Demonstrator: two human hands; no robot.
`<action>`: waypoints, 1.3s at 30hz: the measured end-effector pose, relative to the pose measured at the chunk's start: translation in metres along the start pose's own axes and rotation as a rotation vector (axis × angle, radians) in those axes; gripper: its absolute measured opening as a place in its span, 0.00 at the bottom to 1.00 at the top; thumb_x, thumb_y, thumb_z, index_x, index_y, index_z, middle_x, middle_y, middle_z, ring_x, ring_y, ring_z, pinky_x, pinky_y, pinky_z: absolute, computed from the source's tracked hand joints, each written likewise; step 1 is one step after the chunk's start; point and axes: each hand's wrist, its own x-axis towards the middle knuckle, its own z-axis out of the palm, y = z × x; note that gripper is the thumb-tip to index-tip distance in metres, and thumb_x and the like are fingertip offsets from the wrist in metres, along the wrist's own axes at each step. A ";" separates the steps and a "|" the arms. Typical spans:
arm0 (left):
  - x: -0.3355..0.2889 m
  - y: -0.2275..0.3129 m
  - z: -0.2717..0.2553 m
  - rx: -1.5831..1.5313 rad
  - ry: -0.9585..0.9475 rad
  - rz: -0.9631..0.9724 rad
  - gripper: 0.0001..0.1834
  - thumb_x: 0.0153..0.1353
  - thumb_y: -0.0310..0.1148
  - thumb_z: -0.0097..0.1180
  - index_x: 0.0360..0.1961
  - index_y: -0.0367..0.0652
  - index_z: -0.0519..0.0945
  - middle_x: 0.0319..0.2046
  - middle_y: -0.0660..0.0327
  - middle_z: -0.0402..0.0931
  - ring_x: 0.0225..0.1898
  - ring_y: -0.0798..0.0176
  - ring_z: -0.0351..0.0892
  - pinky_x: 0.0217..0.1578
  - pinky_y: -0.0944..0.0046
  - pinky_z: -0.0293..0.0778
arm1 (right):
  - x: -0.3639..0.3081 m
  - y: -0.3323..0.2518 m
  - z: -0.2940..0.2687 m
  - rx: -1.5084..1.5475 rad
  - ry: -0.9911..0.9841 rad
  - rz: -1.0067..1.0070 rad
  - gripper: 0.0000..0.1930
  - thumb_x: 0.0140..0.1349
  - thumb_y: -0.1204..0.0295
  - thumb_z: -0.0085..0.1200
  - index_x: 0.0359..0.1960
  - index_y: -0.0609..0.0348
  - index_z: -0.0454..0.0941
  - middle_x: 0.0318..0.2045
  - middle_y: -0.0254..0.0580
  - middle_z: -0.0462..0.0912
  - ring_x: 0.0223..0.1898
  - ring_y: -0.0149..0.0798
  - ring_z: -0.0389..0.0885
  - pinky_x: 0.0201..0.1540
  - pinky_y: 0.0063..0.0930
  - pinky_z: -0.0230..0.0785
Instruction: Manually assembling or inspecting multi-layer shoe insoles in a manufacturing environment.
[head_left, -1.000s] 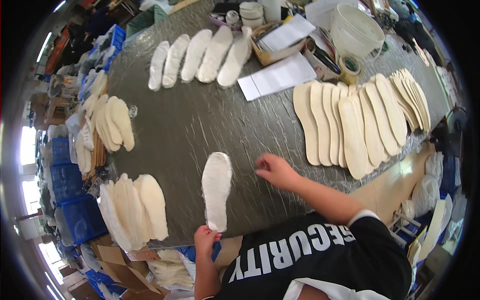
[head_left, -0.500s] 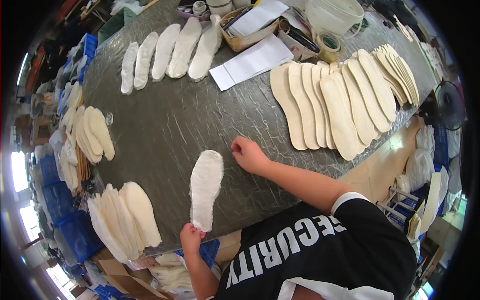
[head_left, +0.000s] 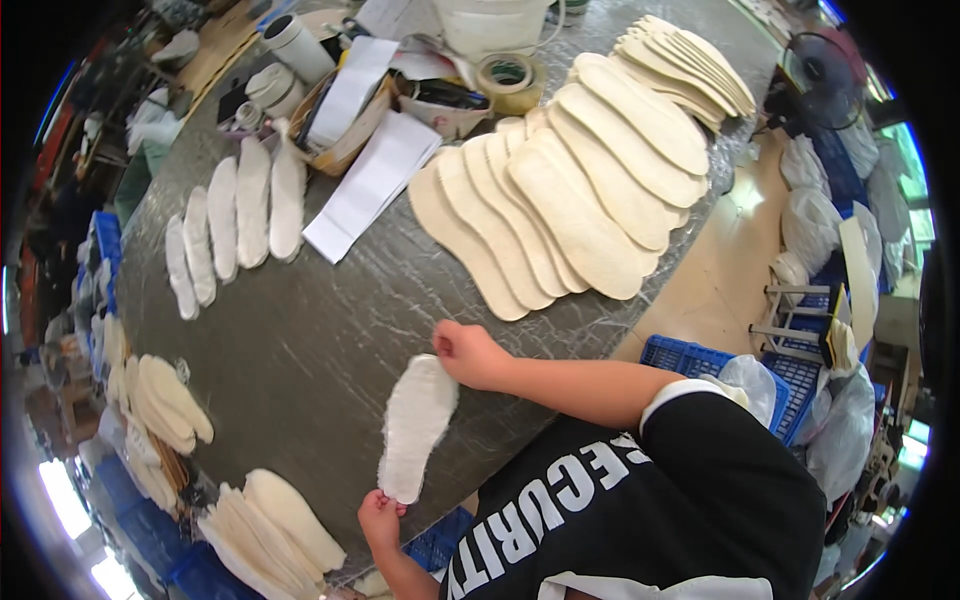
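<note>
"Right hand (head_left: 470, 356) has closed the gap to the wide end of the white insole (head_left: 418, 428); the view has swung round too."

"Where does the insole lie?"

"From the left hand (head_left: 382, 520) it runs toward one o'clock over the dark table (head_left: 290, 400), right hand at its far end."

"And the fingers?"

"Left: clamped on the narrow end. Right: curled in; whether they meet or touch the insole, I can't tell."
</note>
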 end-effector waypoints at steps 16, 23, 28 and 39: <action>0.009 0.149 0.007 0.886 0.264 0.456 0.09 0.54 0.26 0.58 0.36 0.33 0.78 0.27 0.46 0.77 0.29 0.46 0.76 0.33 0.55 0.72 | -0.084 0.039 -0.245 -1.074 0.208 -0.288 0.24 0.45 0.66 0.63 0.46 0.58 0.74 0.54 0.47 0.70 0.59 0.48 0.65 0.61 0.41 0.57; -0.006 0.248 0.118 0.644 0.135 1.235 0.18 0.53 0.24 0.61 0.45 0.35 0.74 0.45 0.49 0.74 0.45 0.51 0.74 0.44 0.60 0.72 | -0.049 -0.056 -0.314 -0.615 0.717 -0.353 0.05 0.57 0.74 0.50 0.28 0.64 0.72 0.27 0.52 0.74 0.31 0.57 0.73 0.34 0.42 0.67; -0.048 0.301 0.161 0.512 0.208 1.681 0.37 0.43 0.36 0.73 0.52 0.43 0.65 0.58 0.46 0.63 0.58 0.41 0.63 0.58 0.46 0.62 | -0.075 -0.128 -0.246 -0.914 0.141 -0.397 0.07 0.50 0.79 0.52 0.32 0.59 0.73 0.47 0.46 0.77 0.35 0.52 0.78 0.37 0.39 0.71; -0.023 0.225 0.142 0.535 0.013 1.391 0.41 0.41 0.47 0.74 0.51 0.49 0.60 0.52 0.45 0.63 0.48 0.40 0.70 0.48 0.41 0.70 | -0.030 -0.075 -0.152 0.262 -0.446 -0.466 0.10 0.63 0.75 0.49 0.43 0.66 0.76 0.37 0.48 0.79 0.37 0.46 0.78 0.41 0.34 0.70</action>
